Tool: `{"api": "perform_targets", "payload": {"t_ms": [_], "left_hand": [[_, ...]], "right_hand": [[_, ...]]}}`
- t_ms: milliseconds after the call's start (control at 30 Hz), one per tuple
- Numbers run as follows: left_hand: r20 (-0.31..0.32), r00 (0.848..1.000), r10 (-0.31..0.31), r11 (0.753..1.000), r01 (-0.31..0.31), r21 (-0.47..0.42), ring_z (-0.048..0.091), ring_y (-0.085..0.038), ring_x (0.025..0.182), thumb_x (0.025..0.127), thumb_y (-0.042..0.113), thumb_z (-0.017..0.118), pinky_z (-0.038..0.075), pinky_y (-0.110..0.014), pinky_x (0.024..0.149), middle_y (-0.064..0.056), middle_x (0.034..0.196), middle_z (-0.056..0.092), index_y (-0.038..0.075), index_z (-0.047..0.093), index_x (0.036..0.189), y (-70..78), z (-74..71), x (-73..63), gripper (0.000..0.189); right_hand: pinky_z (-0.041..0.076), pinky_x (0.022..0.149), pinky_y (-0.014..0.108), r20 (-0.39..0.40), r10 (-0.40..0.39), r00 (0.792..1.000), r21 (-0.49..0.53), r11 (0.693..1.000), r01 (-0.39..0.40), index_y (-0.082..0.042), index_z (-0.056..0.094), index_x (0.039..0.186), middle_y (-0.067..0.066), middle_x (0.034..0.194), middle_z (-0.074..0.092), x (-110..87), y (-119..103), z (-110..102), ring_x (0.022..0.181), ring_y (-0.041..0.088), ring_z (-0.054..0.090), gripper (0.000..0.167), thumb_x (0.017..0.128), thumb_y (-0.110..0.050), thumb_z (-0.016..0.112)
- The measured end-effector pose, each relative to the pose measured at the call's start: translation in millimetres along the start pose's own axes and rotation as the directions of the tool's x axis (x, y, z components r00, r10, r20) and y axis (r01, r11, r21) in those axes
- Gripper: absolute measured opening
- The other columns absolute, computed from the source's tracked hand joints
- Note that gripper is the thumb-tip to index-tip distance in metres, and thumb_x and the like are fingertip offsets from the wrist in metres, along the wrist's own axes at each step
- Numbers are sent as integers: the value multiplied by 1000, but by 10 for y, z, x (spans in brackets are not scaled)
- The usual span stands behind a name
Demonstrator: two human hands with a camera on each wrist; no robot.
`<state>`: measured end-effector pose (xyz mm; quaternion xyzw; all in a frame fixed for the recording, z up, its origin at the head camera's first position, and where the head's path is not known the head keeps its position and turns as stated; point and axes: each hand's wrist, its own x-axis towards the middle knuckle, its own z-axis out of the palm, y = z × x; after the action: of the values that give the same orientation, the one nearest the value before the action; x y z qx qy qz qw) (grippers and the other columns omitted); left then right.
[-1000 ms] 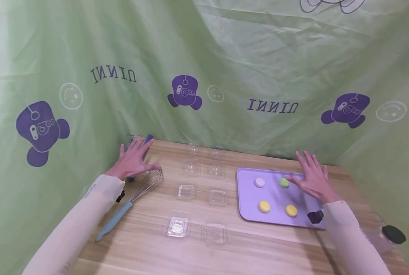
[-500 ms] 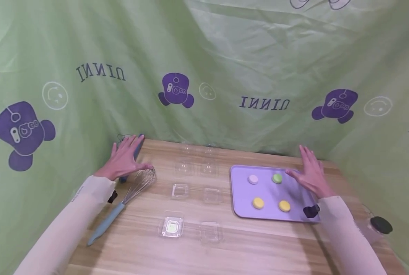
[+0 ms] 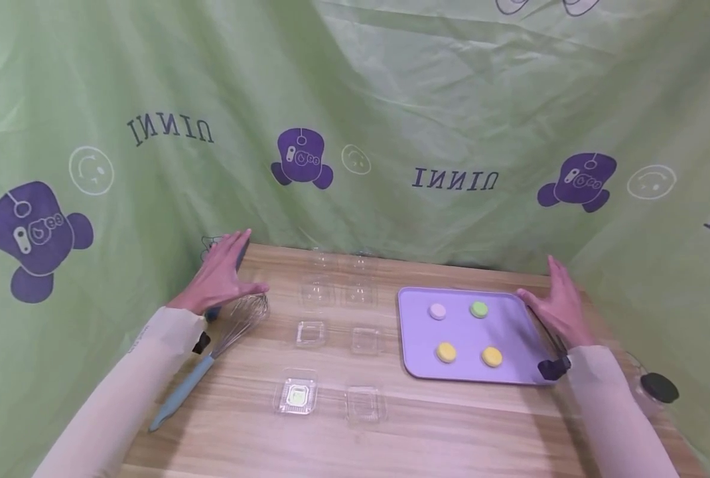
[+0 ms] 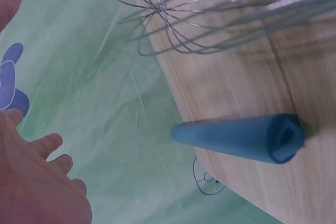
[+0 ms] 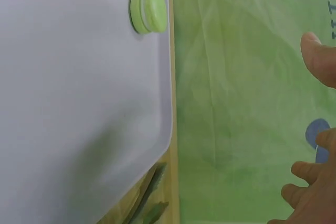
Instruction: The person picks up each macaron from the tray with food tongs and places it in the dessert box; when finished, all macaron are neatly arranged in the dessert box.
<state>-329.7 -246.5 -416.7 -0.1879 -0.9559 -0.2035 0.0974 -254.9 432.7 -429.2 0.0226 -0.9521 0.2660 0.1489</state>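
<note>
My left hand, fingers spread, hovers above a balloon whisk with a pale blue handle. A dark blue rolled cylinder lies beside the whisk wires in the left wrist view, partly hidden by this hand in the head view. On the right, my right hand is held with thumb apart from the fingers, over the right edge of a lilac tray. That tray bears a pink macaron, a green macaron and two yellow macarons. Neither hand holds anything.
Several clear plastic boxes stand on the wooden table between whisk and tray. Long dark green pieces lie past the tray's corner. A black-lidded jar is at far right. Green curtain surrounds the table.
My right hand has shifted right, from over the tray to its right edge, its fingers closer together. The left hand stays above the whisk. The head view has turned slightly right.
</note>
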Motion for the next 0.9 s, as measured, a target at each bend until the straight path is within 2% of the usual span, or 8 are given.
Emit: {"api": "perform_targets", "payload": {"t_ms": [167, 333, 500, 633, 767, 900], "left_hand": [[-9, 1000, -4, 999, 4, -32, 9, -43, 158, 75, 58, 81, 8, -69, 127, -17, 172, 10, 21, 2, 165, 104, 16, -17, 125], [9, 1000, -4, 992, 5, -126, 4, -38, 160, 73, 60, 82, 8, -69, 127, -8, 173, 6, 27, 1, 164, 248, 33, -17, 126], [35, 999, 27, 980, -20, -197, 3, -35, 160, 71, 61, 83, 11, -69, 126, -2, 174, 5, 33, -1, 163, 406, 67, -1, 128], [44, 998, 38, 965, -26, -259, 7, -36, 160, 70, 59, 86, 15, -71, 124, -4, 173, 5, 32, -1, 164, 508, 95, -7, 130], [64, 997, 47, 949, -24, -315, 11, -38, 159, 70, 57, 87, 20, -72, 122, -5, 173, 6, 34, -3, 163, 586, 107, -46, 131], [91, 994, 56, 917, -15, -398, 15, -39, 158, 70, 49, 89, 19, -72, 122, -7, 173, 11, 35, -3, 163, 626, 138, -124, 132]], "right_hand": [[6, 120, 77, 8, 41, 999, 20, 999, -41, -2, -8, 161, 33, 166, -3, -40, 108, -32, 151, 59, 4, 101, 99, -47, 58], [5, 120, 77, 11, 87, 996, 35, 996, -88, -3, -11, 161, 30, 167, -8, -78, 181, -39, 151, 59, 1, 100, 100, -50, 54], [4, 119, 78, 20, 131, 991, 66, 989, -132, -2, -12, 160, 31, 166, -10, -160, 246, -26, 151, 59, 0, 100, 101, -50, 53], [4, 118, 79, 19, 186, 982, 87, 978, -187, -1, -14, 159, 33, 164, -11, -221, 270, -36, 148, 62, 0, 100, 102, -50, 50], [2, 118, 79, 17, 262, 965, 93, 960, -262, -1, -20, 157, 33, 163, -17, -257, 265, -61, 148, 63, -4, 102, 102, -54, 48], [2, 118, 79, 15, 297, 955, 102, 949, -297, -3, -22, 157, 31, 163, -19, -258, 270, -65, 148, 62, -5, 105, 101, -57, 48]]}}
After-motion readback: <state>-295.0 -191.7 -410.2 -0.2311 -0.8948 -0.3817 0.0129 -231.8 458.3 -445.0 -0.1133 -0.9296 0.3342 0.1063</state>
